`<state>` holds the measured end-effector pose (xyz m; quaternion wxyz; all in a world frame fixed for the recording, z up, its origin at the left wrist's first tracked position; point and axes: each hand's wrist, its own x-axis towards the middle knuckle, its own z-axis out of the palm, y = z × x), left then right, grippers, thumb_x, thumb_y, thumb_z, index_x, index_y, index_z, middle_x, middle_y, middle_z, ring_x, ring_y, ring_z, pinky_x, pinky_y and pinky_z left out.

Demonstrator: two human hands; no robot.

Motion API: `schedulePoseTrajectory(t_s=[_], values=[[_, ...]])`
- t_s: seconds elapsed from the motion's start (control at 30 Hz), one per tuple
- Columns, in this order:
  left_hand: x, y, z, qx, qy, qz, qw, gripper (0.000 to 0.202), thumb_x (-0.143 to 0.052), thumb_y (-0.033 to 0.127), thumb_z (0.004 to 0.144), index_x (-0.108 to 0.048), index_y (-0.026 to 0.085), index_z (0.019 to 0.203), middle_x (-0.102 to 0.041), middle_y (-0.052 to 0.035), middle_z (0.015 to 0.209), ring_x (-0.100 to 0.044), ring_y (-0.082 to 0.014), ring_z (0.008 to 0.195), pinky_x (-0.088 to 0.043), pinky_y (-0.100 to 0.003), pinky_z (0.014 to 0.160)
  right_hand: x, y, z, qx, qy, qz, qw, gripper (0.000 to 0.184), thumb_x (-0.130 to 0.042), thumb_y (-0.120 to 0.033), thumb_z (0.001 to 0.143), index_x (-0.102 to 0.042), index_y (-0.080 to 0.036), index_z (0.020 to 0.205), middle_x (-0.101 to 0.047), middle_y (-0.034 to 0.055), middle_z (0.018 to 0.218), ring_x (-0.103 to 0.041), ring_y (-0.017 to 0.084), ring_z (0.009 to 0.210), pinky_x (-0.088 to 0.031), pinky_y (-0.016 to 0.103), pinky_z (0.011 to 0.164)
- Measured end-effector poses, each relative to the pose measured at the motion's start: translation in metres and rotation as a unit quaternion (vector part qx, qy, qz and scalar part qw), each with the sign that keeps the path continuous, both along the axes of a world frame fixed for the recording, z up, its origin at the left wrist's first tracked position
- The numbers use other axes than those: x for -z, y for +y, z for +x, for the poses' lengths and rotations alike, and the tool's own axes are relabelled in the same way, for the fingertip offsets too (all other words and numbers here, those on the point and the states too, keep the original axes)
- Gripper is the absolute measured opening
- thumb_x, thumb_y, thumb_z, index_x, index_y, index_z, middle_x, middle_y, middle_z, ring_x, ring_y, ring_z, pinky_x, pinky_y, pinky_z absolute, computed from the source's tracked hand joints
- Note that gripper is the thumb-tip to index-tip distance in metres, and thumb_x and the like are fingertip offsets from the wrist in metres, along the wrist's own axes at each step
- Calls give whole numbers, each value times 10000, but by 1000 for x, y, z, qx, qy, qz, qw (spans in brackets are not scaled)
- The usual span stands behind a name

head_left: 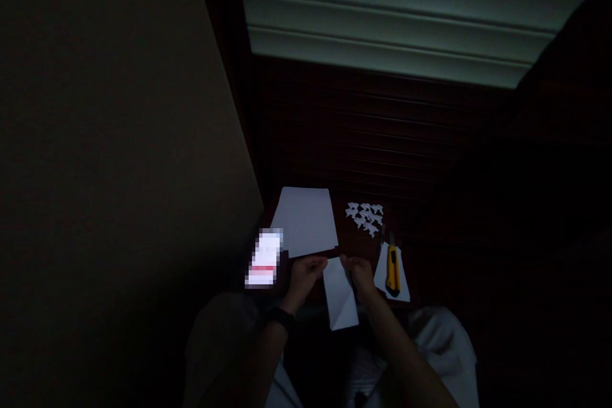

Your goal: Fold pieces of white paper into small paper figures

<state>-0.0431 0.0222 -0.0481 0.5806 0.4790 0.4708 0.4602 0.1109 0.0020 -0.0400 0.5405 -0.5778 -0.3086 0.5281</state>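
Note:
A small white sheet of paper [340,296], with a diagonal crease near its lower end, is held between my two hands. My left hand [306,273] pinches its upper left corner, and a dark band circles that wrist. At the upper right corner, the fingers of my right hand [359,273] close on the same sheet. A larger stack of white paper [306,220] lies just beyond my hands. To the right, a yellow utility knife [393,271] rests on smaller white paper pieces [404,287].
Several small folded white paper shapes [365,215] lie grouped at the table's back right. A lit, pixelated phone-like screen [264,258] is left of my hands. A wall [119,140] rises at left; pale slatted blinds [382,19] hang ahead. The room is very dark.

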Motion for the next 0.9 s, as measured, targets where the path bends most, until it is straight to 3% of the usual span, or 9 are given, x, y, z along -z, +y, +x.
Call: schedulePoseTrajectory(t_s=[0.33, 0.63, 0.9], values=[[-8, 0, -1, 35, -14, -19, 999, 335, -683, 359, 605, -659, 116, 833, -684, -99, 793, -634, -210, 718, -504, -270, 587, 1, 1, 2, 7, 9, -5, 1000, 341, -676, -455, 558, -576, -129, 559, -594, 30, 544, -493, 126, 473, -338, 227, 446], [-9, -3, 1, -25, -27, -14, 999, 358, -666, 391, 621, -659, 116, 850, -681, -106, 840, -636, -216, 744, -520, -290, 601, 1, -7, 8, -61, -28, -20, 998, 367, -675, -472, 560, -598, -113, 574, -575, 16, 504, -449, 97, 416, -307, 218, 414], [-8, -2, 0, -17, -28, -16, 999, 367, -676, 384, 609, -656, 113, 856, -679, -101, 828, -632, -208, 737, -512, -280, 608, 8, -4, 7, -37, -45, -7, 998, 366, -643, -483, 597, -582, -124, 563, -556, 15, 510, -428, 96, 428, -291, 213, 410]])
